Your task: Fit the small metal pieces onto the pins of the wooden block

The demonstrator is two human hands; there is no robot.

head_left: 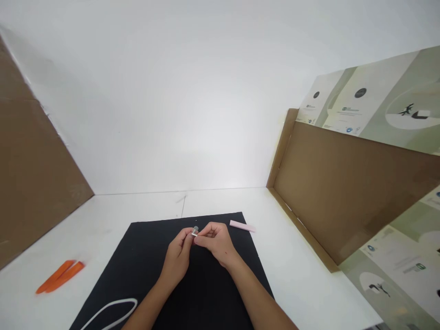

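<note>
A small shiny silvery object [195, 231] is pinched between both hands above the black mat [213, 284]; its exact kind is too small to make out. My left hand [178, 256] holds it from the left, with thumb and fingers pressed together. From the right, the fingertips of my right hand [216, 243] close on the same object, the thumb at its lower edge. The fingertips of the two hands nearly meet, hiding part of it.
A pink strip [242, 226] lies over the mat's right back edge. Orange pieces [60, 277] rest on the white table [30, 307] at left. A white cord loop [117, 302] is at lower left. Cardboard panels stand left [34, 151] and right [343, 183].
</note>
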